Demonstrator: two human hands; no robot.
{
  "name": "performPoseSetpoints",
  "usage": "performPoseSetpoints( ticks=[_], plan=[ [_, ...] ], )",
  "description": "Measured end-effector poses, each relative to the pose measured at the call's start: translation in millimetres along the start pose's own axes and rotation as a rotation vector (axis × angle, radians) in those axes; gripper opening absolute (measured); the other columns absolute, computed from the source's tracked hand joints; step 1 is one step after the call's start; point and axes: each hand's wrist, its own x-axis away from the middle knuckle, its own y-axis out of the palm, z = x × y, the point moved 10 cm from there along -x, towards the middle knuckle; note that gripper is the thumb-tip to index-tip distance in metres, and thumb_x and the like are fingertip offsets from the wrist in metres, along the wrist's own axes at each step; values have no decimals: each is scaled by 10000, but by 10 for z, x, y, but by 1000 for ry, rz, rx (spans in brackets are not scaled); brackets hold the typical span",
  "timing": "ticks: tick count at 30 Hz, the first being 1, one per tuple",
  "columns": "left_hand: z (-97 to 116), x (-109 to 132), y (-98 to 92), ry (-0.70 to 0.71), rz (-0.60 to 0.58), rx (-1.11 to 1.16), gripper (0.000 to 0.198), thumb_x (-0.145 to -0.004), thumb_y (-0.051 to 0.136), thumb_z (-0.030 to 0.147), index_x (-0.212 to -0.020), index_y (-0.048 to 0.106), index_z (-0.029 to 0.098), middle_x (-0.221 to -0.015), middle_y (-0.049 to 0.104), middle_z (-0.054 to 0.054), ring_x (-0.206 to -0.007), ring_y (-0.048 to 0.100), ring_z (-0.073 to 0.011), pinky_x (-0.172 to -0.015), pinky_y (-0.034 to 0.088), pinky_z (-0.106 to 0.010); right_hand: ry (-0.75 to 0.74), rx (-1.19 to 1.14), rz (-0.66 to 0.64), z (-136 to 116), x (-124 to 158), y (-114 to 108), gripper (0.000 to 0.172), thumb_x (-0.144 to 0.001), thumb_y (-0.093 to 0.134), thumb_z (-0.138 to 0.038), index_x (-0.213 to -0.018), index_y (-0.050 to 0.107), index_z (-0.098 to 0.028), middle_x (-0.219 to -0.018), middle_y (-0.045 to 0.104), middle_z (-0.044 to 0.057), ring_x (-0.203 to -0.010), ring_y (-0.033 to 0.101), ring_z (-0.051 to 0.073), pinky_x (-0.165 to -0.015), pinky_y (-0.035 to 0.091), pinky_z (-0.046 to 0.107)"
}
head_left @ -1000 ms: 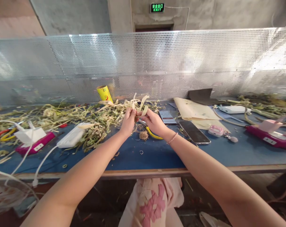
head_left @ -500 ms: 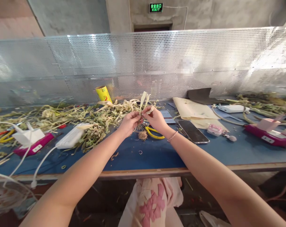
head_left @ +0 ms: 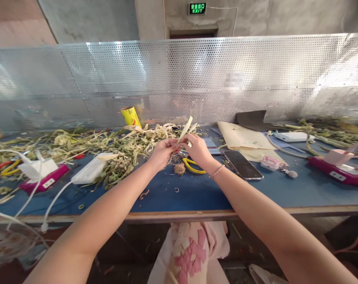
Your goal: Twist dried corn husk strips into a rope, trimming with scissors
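Note:
Over the middle of the table, my left hand [head_left: 163, 153] and my right hand [head_left: 196, 148] meet at the fingertips. Both pinch pale green dried leaf strips [head_left: 186, 128], whose free ends stick up above the fingers. The lower part of the strips is hidden by my fingers. Just below the hands lies a small ball of brown twine [head_left: 179, 169], with loose loops beside it. Yellow-handled pliers [head_left: 195, 167] rest on the table under my right hand. A heap of dried leaves and stems [head_left: 122, 157] spreads to the left of my left hand.
A phone [head_left: 243, 165], a pink earphone case [head_left: 270, 163] and beige paper [head_left: 241, 136] lie to the right. A white power bank [head_left: 88, 170] and magenta power strips [head_left: 45, 180] with cables sit at the sides. A yellow tube [head_left: 131, 116] stands before the perforated metal screen [head_left: 191, 79].
The upright leaf strips have tilted to the right and one now leans over my right fingers. My hands stay together in nearly the same place.

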Motion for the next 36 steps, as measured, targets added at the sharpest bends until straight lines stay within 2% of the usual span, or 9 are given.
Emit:
performPoseSetpoints(
  ticks=[7,11,14,18,22,29,33,36],
  plan=[
    [-4,4,17,16,-10,-3,195,-561,707,48,-717,605,108,-585,638,-2,-559,595,-80,-621,486,-220,-18,5,-33,-17,-10,4,116,-716,477,-93,-678,504,-199,-733,582,27,-734,532,156,-702,422,291],
    [-37,8,60,-5,-75,37,202,-578,699,53,-741,600,117,-642,633,-4,-575,587,-73,-613,469,-215,-52,-11,-67,-21,-6,28,97,-726,479,-108,-694,492,-199,-744,583,24,-740,535,151,-705,423,288],
    [-54,12,114,-24,-133,63,144,-605,699,97,-699,592,114,-626,594,3,-546,546,-56,-553,432,-191,-77,-22,-105,-26,16,83,80,-739,483,-124,-745,486,-203,-779,591,26,-768,536,155,-724,424,299],
    [-35,17,145,-10,-145,46,103,-657,682,179,-666,610,107,-596,550,7,-500,475,-36,-478,372,-174,-104,8,-97,-59,50,117,93,-747,503,-134,-749,453,-213,-805,588,32,-839,525,174,-784,416,339],
    [1,28,130,16,-100,7,128,-670,678,197,-626,596,111,-565,517,17,-482,449,-35,-477,364,-179,-89,50,-55,-87,63,88,106,-757,516,-150,-743,439,-221,-771,581,22,-817,525,179,-792,417,357],
    [74,0,-37,97,43,-25,193,-658,688,203,-550,546,128,-512,498,27,-459,434,-39,-445,318,-181,-41,66,-89,-76,64,129,116,-749,554,-187,-729,444,-219,-732,586,18,-764,537,174,-724,430,329],
    [51,-7,-160,55,143,-23,128,-653,689,203,-600,589,144,-552,546,27,-481,461,-33,-453,321,-164,-79,66,-127,-96,72,174,108,-750,552,-185,-726,452,-220,-731,588,18,-747,536,170,-713,431,323],
    [44,2,-168,27,148,-25,129,-640,700,221,-616,600,145,-568,555,27,-497,476,-31,-461,330,-152,-95,64,-126,-114,70,173,100,-746,539,-170,-725,454,-218,-745,586,21,-763,535,170,-726,432,327]
  ],
)
